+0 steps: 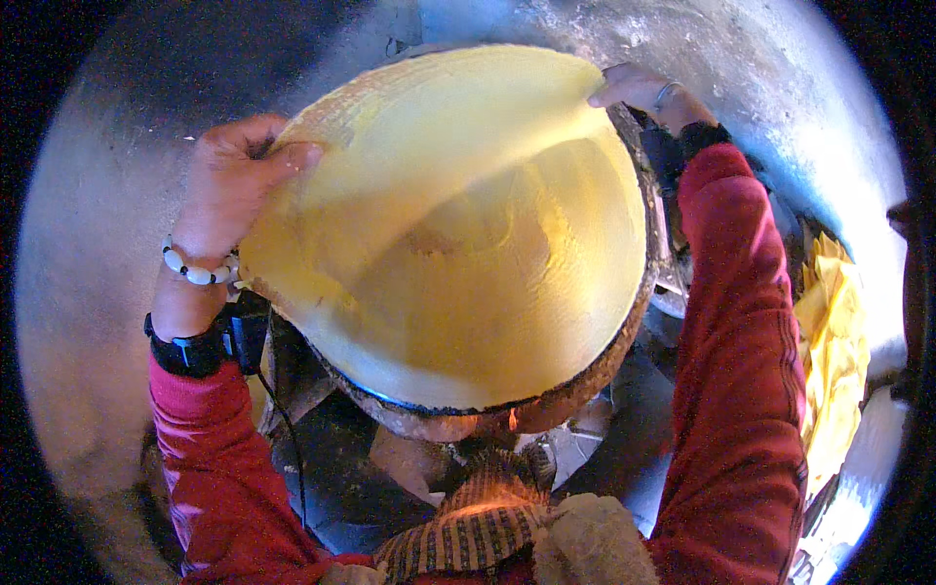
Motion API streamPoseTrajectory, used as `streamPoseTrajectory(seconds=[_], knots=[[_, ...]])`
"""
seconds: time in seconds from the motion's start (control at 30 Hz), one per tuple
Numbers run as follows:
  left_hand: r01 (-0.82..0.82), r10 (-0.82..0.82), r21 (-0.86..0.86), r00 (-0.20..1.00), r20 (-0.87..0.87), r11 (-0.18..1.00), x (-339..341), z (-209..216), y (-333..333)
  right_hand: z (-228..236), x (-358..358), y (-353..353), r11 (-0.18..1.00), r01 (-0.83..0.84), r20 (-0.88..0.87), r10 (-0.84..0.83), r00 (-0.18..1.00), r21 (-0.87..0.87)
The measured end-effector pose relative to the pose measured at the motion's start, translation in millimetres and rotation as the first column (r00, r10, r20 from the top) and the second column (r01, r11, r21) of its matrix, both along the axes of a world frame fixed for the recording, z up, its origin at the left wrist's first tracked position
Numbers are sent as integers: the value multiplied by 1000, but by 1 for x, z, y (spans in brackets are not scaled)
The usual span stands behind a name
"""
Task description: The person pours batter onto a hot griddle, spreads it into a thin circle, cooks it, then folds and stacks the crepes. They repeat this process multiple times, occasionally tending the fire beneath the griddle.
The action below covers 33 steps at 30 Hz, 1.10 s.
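Note:
A large, thin yellow flatbread sheet (419, 136) spans a wide round griddle (575, 395), its far part raised and curving in a fold. My left hand (239, 175) is closed on the sheet's left edge, pinching it between thumb and fingers. At the far right edge, my right hand (634, 88) pinches the same sheet with fingers pressed together. The near half of the griddle shows a smooth yellow surface with streaks; whether that is sheet or bare griddle, I cannot tell. The sheet's underside is hidden.
A small flame (513, 419) burns under the griddle's near rim, close to striped cloth (468, 541) at my lap. Crumpled yellow cloth or plastic (834, 351) lies at the right. A black cable (291, 429) hangs beside my left forearm. A pale bluish wall (780, 117) curves behind.

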<state>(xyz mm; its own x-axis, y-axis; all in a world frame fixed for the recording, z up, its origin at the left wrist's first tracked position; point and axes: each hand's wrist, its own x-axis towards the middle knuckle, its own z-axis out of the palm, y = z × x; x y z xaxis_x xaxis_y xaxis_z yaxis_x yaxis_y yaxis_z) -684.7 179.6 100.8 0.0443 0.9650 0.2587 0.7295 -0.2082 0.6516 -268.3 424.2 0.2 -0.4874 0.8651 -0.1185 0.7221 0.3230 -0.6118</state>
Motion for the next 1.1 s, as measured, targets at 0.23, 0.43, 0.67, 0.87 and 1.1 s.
streamPoseTrajectory(seconds=[0.23,0.43,0.67,0.87,1.1], knots=[[-62,62,7,995,82,998,-18,21,-41,62,32,-103,998,-66,-329,68,942,19],[3,-11,24,941,339,1000,-31,48,-100,121,49,-188,997,-66,-445,81,892,48],[-10,-27,101,932,362,995,8,129,-186,188,105,-254,973,-215,-560,222,798,80],[76,-99,225,991,91,971,120,206,-183,251,196,-279,926,130,-484,64,873,356],[555,-791,632,591,157,540,322,202,-174,344,437,-477,371,591,-463,-382,800,716]])
